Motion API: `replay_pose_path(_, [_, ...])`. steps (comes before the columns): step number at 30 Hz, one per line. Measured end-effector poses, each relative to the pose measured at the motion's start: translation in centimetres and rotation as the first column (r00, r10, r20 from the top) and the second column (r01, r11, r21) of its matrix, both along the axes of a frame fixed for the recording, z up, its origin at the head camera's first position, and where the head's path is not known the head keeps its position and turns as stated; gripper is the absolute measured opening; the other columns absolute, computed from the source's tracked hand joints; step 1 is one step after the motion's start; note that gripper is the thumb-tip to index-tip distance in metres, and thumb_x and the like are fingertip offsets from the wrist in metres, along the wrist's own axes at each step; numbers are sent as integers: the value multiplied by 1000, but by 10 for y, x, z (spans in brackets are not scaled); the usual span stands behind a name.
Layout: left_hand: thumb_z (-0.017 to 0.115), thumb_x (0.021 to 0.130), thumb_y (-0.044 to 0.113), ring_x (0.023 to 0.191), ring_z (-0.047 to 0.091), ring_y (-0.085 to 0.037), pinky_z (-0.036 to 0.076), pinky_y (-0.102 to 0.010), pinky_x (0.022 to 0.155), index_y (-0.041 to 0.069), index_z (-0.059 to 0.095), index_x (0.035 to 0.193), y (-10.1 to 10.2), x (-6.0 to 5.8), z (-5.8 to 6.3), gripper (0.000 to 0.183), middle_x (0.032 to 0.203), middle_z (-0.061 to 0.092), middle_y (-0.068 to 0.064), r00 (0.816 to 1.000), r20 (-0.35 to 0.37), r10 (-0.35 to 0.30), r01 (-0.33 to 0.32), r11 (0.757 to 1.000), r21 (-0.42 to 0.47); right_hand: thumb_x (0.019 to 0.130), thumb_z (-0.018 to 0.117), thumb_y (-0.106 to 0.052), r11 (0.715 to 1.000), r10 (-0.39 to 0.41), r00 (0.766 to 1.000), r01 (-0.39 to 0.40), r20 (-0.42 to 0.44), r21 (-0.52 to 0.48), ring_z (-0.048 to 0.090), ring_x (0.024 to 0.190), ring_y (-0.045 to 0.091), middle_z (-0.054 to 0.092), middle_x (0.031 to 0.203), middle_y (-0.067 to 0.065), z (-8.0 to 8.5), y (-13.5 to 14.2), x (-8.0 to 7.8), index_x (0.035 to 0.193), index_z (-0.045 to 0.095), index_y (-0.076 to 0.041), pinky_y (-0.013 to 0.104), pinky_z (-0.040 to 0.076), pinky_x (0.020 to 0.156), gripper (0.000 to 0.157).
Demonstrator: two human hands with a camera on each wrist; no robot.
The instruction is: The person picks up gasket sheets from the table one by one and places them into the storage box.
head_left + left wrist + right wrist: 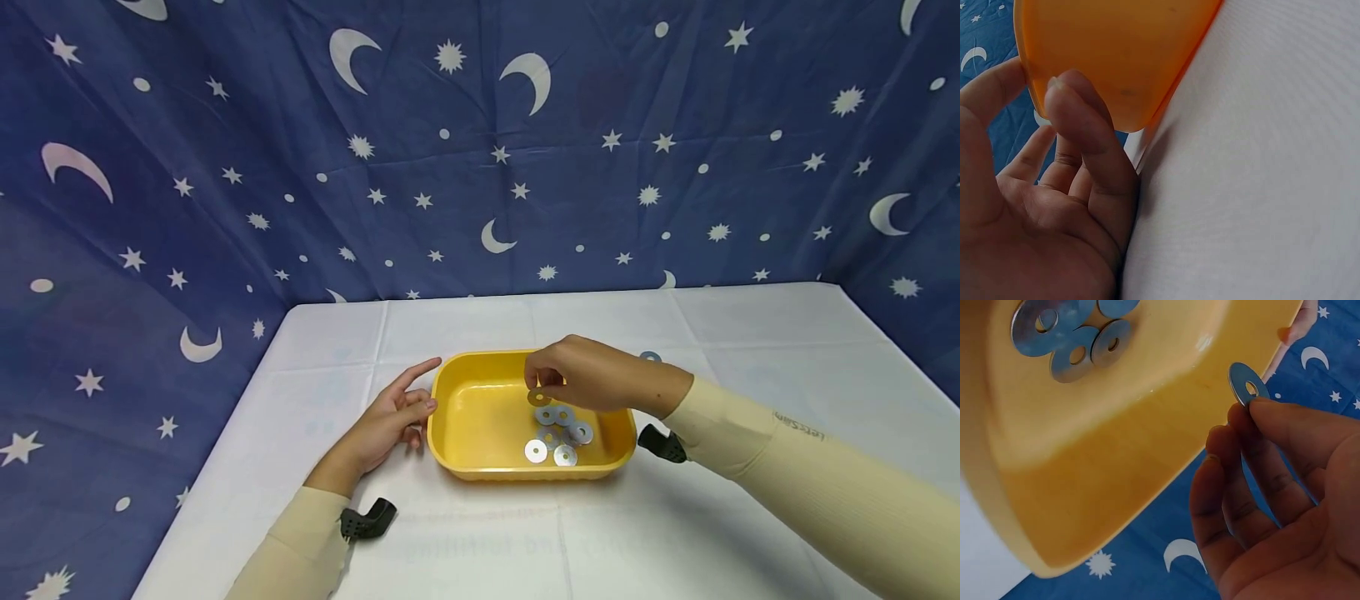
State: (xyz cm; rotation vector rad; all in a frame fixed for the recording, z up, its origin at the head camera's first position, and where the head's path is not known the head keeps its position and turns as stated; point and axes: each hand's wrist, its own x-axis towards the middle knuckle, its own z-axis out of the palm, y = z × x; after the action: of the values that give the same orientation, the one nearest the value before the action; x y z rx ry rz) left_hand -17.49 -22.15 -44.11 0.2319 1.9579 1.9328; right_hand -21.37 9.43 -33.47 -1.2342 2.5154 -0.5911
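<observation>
A yellow plastic tray [480,427] stands on the white cloth, with several flat metal washers [536,444] lying in its right half. Over it, my right hand [581,371] pinches one washer [1239,380] between thumb and index finger, its other fingers bent below. The held washer hangs above those in the tray. My left hand [381,429] is at the tray's left end, fingers relaxed and spread. In the left wrist view its fingertips [1075,103] rest against the outer wall of the tray.
Another washer [650,356] lies on the white tablecloth [720,517] behind my right forearm, partly hidden by it. A blue curtain [450,208] printed with moons and stars hangs behind the table and along its sides.
</observation>
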Motion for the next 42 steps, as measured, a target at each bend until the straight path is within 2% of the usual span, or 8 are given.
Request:
replay_pose_path(5, [60, 100, 19, 64, 57, -11, 51, -21, 52, 27, 34, 153, -1, 0, -2, 60, 89, 60, 1, 1000, 23, 4, -4, 1000, -1, 92, 69, -2, 999, -2, 999, 0, 38, 41, 54, 72, 8, 65, 80, -4, -7, -8, -5, 95, 69, -13, 21, 51, 68, 12])
replay_pose_path(15, [59, 101, 17, 66, 57, -11, 51, -21, 52, 25, 34, 154, -3, -1, -3, 59, 93, 61, -1, 1000, 21, 6, -6, 1000, 1, 92, 70, -6, 992, 13, 996, -23, 84, 123, 55, 73, 9, 64, 82, -6, -16, -24, -9, 95, 68, -16, 23, 51, 69, 10])
replay_pose_path(24, [61, 100, 18, 66, 57, -13, 51, -21, 52, 31, 39, 151, -2, -1, -2, 57, 92, 61, -2, 999, 34, 22, -22, 1000, -9, 89, 65, 5, 974, 22, 992, -49, 122, 222, 56, 75, 11, 64, 83, -3, -19, -37, -9, 93, 69, -15, 27, 51, 73, 20])
replay_pose_path(30, [63, 99, 20, 65, 57, -12, 51, -21, 52, 29, 38, 152, -2, -2, -2, 59, 90, 61, 0, 1000, 26, 6, -6, 1000, -1, 90, 65, 3, 957, 28, 992, -62, 122, 282, 56, 73, 10, 65, 80, -2, -21, -44, -6, 89, 69, -15, 26, 50, 73, 18])
replay_pose_path(42, [62, 99, 19, 64, 57, -12, 51, -21, 52, 26, 36, 153, -2, -2, -2, 61, 88, 60, 0, 1000, 14, -5, 5, 1000, 17, 90, 63, 7, 947, 36, 987, -84, 155, 311, 53, 73, 12, 65, 81, 3, -24, -52, -8, 88, 68, -11, 25, 49, 71, 19])
